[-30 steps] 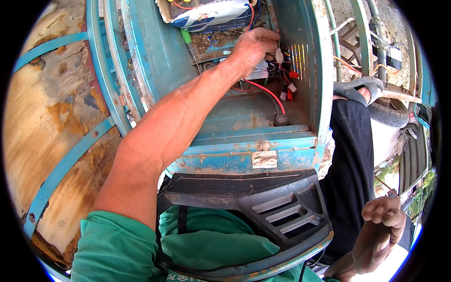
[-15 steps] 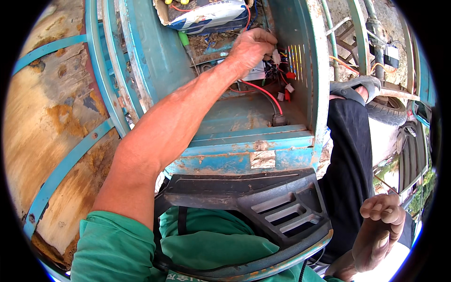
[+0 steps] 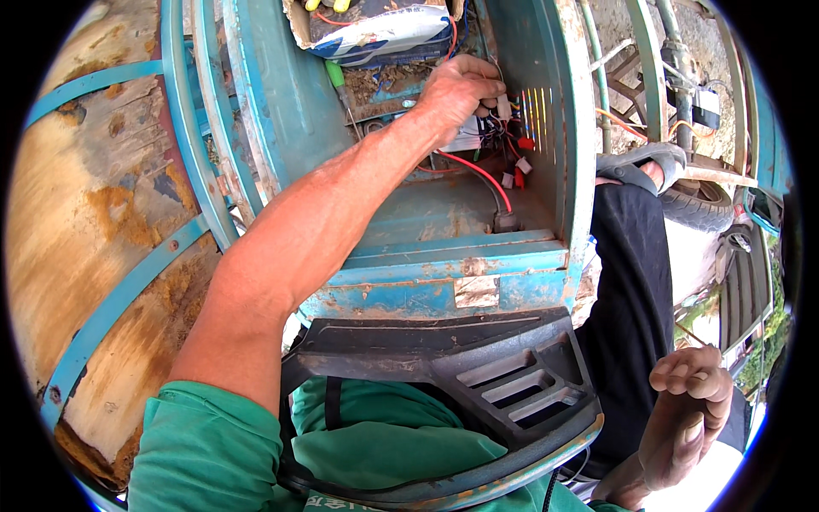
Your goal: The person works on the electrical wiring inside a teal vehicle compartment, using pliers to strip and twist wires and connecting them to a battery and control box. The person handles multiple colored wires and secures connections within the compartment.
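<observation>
Reaching into the blue metal box, my left hand [image 3: 463, 92] has its thumb and fingers pinched at a thin wire. A white plug connector [image 3: 503, 107] hangs right at its fingertips. Below lie a bundle of thin wires, red connectors [image 3: 525, 143], more white connectors [image 3: 523, 165] and a silver-coloured unit [image 3: 467, 136], partly covered by my hand. A thick red cable [image 3: 478, 168] runs down to a dark grommet [image 3: 506, 221]. My right hand [image 3: 687, 418] is off at the lower right, palm up, fingers loosely curled and holding nothing.
A green-handled screwdriver [image 3: 335, 75] leans at the box's left inside. An open carton [image 3: 384, 34] stands at the far end. A black plastic seat-like frame [image 3: 444, 350] lies between me and the blue box [image 3: 409, 290]. Blue rails and rusty panels [image 3: 111, 222] are at left.
The view has shifted slightly. My left hand stays at the wires, and the white connector at its fingertips shows a little more plainly. My right hand keeps its loose curl.
</observation>
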A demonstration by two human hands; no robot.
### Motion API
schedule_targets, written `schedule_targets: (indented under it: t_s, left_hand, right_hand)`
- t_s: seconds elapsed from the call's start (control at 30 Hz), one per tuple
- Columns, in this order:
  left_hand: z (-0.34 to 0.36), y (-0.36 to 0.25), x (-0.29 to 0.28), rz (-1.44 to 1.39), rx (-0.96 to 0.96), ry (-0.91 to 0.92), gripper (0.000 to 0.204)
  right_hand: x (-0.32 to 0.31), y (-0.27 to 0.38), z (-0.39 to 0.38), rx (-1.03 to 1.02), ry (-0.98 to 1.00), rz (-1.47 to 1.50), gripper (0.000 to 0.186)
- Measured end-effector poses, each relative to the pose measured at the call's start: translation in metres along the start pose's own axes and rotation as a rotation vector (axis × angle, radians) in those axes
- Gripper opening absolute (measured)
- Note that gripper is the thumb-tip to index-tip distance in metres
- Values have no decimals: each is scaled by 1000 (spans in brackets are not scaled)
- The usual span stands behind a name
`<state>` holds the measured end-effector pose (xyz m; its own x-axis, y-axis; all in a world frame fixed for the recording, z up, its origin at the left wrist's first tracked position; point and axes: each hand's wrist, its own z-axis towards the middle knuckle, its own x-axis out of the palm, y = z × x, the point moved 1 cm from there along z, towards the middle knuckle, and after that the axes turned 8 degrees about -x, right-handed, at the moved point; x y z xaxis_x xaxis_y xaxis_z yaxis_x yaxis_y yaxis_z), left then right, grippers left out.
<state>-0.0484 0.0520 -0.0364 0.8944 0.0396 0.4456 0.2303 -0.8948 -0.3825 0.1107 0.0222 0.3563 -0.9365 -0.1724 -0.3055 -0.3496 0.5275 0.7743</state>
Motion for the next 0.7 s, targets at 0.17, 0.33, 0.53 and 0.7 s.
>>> schedule_targets:
  t_s: [0.17,0.33,0.53,0.7]
  left_hand:
    - [0,1,0,-149,-37,59,26]
    - [-1,-1,3,-161,-20,36,23]
    - [-6,-11,5,9,-7,43,26]
    - [-2,-9,3,37,-37,115,21]
  right_hand:
    - [0,-1,1,-18,1,1,33]
    - [4,0,2,5,-11,-28,34]
    - [6,0,3,-2,5,-20,33]
    - [7,-1,3,4,0,-11,33]
